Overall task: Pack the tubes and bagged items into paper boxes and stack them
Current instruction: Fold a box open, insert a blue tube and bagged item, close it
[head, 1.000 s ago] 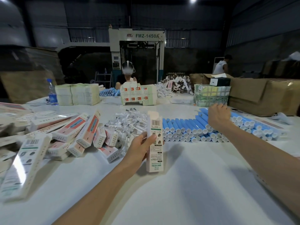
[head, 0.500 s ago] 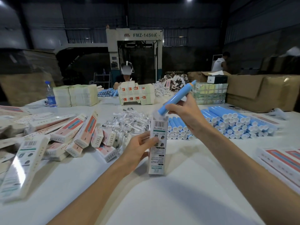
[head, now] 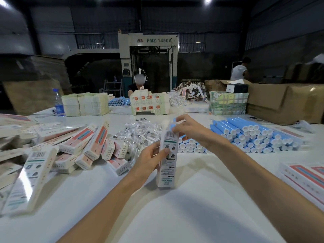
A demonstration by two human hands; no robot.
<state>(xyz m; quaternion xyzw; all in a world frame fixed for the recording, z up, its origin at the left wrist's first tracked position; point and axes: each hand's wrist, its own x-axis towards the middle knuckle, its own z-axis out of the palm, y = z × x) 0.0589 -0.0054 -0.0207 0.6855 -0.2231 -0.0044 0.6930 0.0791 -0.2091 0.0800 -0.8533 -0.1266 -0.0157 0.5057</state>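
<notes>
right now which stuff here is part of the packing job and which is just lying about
Job: box in left hand, blue tube in right hand, tube stack, bagged items, box pile.
Lying about: water bottle, brown cartons, machine.

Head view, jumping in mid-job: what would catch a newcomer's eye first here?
Centre front, the left hand grips an upright paper box while the right hand holds a blue tube at its open top. Right of them lies a big stack of blue tubes; to the left is a loose heap of boxes, with bagged items piled behind the hands.
</notes>
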